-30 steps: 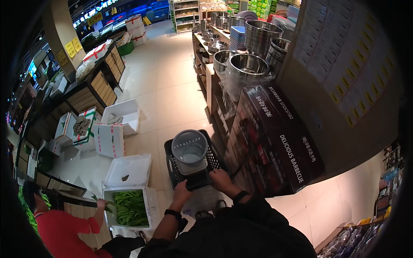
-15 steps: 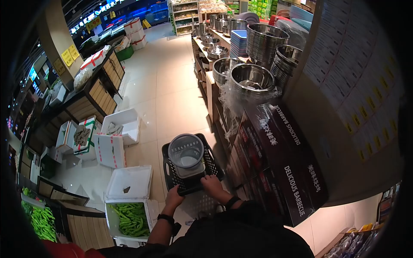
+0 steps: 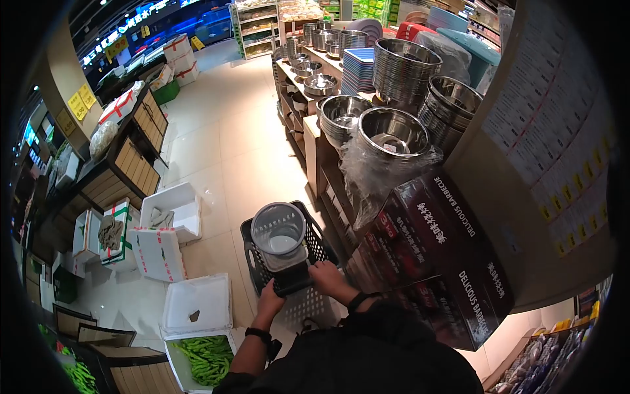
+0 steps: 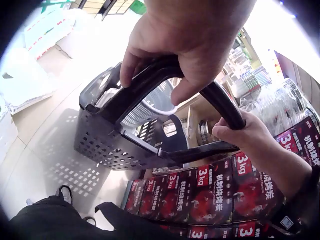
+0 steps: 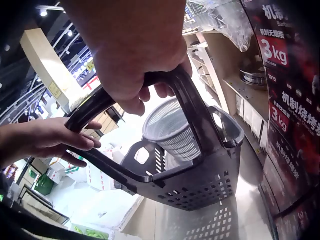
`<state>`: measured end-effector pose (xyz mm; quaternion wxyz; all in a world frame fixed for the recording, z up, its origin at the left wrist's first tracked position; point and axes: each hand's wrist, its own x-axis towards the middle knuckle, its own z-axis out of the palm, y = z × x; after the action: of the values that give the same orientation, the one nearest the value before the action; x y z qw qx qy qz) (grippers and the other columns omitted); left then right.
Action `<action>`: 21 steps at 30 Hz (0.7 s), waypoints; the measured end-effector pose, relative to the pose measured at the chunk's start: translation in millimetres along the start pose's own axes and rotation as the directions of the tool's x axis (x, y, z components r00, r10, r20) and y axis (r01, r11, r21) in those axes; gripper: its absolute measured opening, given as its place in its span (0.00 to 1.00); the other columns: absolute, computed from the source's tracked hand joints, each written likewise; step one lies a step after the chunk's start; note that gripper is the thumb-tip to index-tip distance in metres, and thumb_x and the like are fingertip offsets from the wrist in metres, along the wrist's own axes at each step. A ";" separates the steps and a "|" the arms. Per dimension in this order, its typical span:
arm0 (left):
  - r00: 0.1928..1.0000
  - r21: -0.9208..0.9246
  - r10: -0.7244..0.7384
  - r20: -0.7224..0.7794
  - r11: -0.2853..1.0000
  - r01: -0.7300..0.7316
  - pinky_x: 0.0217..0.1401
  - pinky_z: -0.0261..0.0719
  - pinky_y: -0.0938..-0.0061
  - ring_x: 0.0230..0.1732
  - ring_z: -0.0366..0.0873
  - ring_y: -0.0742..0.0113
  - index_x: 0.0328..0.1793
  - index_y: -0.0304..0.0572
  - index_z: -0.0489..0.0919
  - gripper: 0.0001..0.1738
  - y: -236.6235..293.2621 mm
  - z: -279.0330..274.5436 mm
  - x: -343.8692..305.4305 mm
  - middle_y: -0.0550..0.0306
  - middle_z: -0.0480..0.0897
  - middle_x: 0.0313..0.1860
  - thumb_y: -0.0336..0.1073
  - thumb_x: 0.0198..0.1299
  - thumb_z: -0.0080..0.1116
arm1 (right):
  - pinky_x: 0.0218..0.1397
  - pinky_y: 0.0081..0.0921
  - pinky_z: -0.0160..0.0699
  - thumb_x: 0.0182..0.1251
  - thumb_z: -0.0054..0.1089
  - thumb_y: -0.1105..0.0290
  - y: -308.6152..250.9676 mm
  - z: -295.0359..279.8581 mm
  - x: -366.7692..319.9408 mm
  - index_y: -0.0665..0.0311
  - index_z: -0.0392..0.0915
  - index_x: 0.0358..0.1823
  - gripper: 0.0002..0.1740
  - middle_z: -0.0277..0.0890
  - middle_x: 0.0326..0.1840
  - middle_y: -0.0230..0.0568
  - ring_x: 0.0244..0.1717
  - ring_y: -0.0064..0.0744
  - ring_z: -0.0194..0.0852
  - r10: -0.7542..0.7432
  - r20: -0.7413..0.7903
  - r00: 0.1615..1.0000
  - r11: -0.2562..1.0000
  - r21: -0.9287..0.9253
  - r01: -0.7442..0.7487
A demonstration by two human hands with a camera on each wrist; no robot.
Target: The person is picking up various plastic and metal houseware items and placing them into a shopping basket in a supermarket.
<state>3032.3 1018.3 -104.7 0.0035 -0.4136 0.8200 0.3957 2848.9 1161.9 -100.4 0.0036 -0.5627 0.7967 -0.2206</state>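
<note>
Over a shop's pale tiled floor [image 3: 203, 138], the left hand [image 3: 270, 303] and right hand [image 3: 333, 281] grip the handle [image 3: 293, 288] of a black shopping basket [image 3: 316, 245] just beyond them, a plastic strainer [image 3: 278, 220] inside.

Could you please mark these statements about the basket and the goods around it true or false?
1. The left hand and right hand hold the basket by its black handle. True.
2. The round mesh container stands on the floor. False: it is inside the basket.
3. Green vegetables lie in a white foam box. True.
4. The "DELICIOUS BARBECUE" boxes are on the person's left. False: they are on the right.
</note>
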 end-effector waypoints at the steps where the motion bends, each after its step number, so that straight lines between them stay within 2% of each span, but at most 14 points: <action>1: 1.000 0.004 0.003 0.006 1.000 -0.003 0.63 0.74 0.53 0.62 0.74 0.40 0.74 0.46 0.66 0.43 1.0 -3.8 6.1 0.39 0.76 0.61 0.40 0.48 0.66 | 0.42 0.44 0.71 0.45 0.61 0.74 0.7 1.6 6.3 0.60 0.72 0.33 0.11 0.71 0.33 0.43 0.38 0.50 0.72 0.008 -0.001 1.000 1.000 0.001 -0.008; 7: 0.999 0.023 -0.019 0.040 1.000 0.018 0.62 0.74 0.53 0.62 0.74 0.41 0.76 0.48 0.63 0.45 9.4 -18.1 46.5 0.40 0.75 0.62 0.40 0.49 0.67 | 0.42 0.44 0.71 0.44 0.64 0.73 15.1 8.1 44.1 0.59 0.72 0.33 0.13 0.71 0.33 0.42 0.40 0.50 0.72 0.034 0.002 0.999 0.999 0.011 -0.034; 13: 1.000 0.012 0.025 0.001 1.000 -0.025 0.63 0.74 0.55 0.62 0.73 0.41 0.76 0.47 0.63 0.46 -12.5 -18.1 91.7 0.39 0.75 0.61 0.39 0.47 0.67 | 0.42 0.45 0.71 0.43 0.64 0.73 27.7 18.6 80.7 0.60 0.71 0.33 0.14 0.71 0.33 0.43 0.40 0.50 0.72 -0.027 -0.059 0.998 0.998 0.056 0.030; 16: 0.996 -0.024 0.076 -0.043 0.997 -0.077 0.63 0.74 0.56 0.62 0.74 0.41 0.74 0.45 0.65 0.44 -20.7 -20.7 112.4 0.38 0.76 0.60 0.37 0.47 0.66 | 0.42 0.45 0.72 0.44 0.63 0.73 30.4 20.5 99.2 0.60 0.71 0.33 0.13 0.71 0.34 0.43 0.40 0.50 0.72 -0.008 -0.067 0.998 0.999 0.052 0.011; 18: 0.995 -0.115 0.096 -0.035 0.988 -0.099 0.63 0.74 0.57 0.61 0.75 0.41 0.71 0.41 0.68 0.41 -21.5 -26.4 121.5 0.37 0.78 0.59 0.36 0.47 0.66 | 0.42 0.44 0.72 0.45 0.61 0.73 31.2 22.9 107.9 0.61 0.72 0.33 0.12 0.71 0.34 0.44 0.39 0.50 0.73 -0.009 -0.056 0.998 0.999 0.043 0.011; 21: 0.999 -0.105 0.044 -0.001 0.993 -0.044 0.63 0.74 0.58 0.60 0.76 0.41 0.70 0.38 0.69 0.40 -5.8 -43.6 126.1 0.35 0.78 0.57 0.35 0.46 0.67 | 0.42 0.44 0.72 0.45 0.61 0.74 33.0 26.3 122.8 0.61 0.72 0.33 0.11 0.71 0.34 0.44 0.39 0.50 0.73 -0.013 -0.063 0.998 0.999 0.043 0.016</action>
<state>2967.2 902.7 -120.5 -0.0267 -0.3948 0.8069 0.4386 2781.0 1051.4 -106.1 -0.0108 -0.5611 0.7873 -0.2554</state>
